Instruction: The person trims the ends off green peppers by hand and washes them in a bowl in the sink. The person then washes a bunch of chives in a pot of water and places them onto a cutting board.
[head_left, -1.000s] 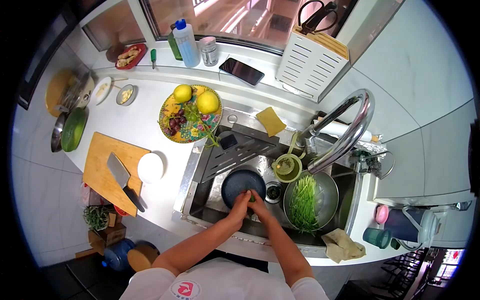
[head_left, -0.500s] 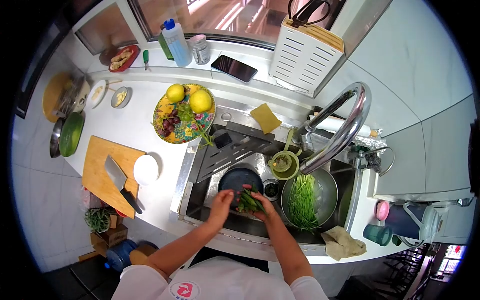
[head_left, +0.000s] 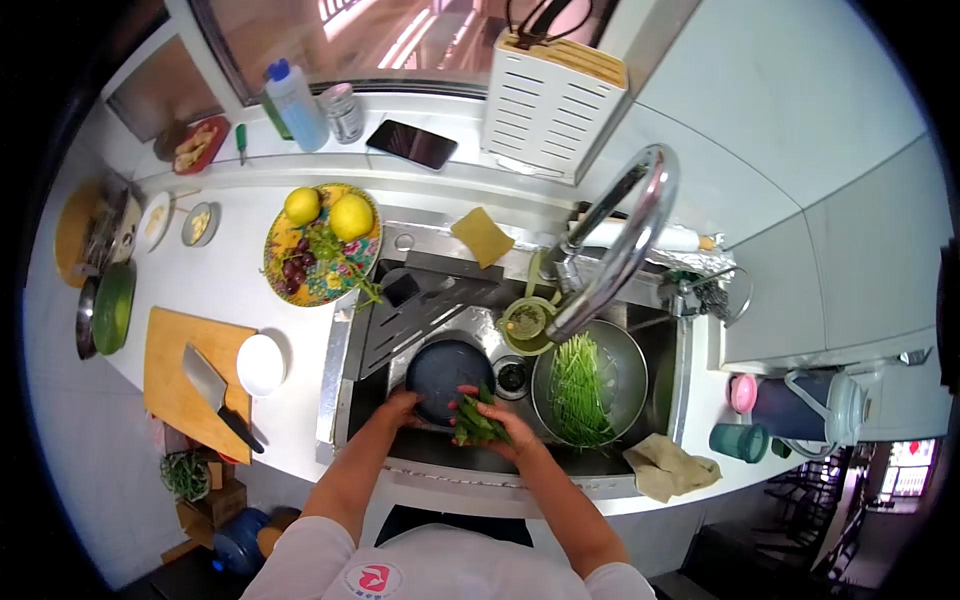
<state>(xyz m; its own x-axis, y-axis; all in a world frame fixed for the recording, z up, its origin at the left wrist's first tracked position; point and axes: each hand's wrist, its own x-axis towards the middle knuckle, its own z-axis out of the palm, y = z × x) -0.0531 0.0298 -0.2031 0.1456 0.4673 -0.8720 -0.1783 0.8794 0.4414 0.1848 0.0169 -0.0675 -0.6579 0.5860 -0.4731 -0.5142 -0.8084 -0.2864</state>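
Observation:
My left hand (head_left: 402, 408) is at the left rim of a dark round bowl (head_left: 445, 372) in the sink, its fingers closed on the edge and partly hidden. My right hand (head_left: 510, 432) is closed around a handful of long green vegetables (head_left: 478, 418), perhaps peppers or pods, just over the bowl's near right edge. Right of that hand, a steel pan (head_left: 628, 375) holds a bunch of thin green stalks (head_left: 582, 395), like chives. A green strainer cup (head_left: 527, 322) stands behind, close to the sink drain (head_left: 511, 376).
The curved faucet (head_left: 655, 220) arches over the sink. A slotted rack (head_left: 425, 315) spans its left part. On the left counter are a cutting board (head_left: 170, 375) with a cleaver (head_left: 205, 378), a white bowl (head_left: 261, 365) and a fruit plate (head_left: 325, 285). A cloth (head_left: 668, 468) drapes the front right edge.
My left hand has moved from beside the green vegetables down and left to the dark bowl's rim. My right hand still holds the vegetables. The whole view has shifted.

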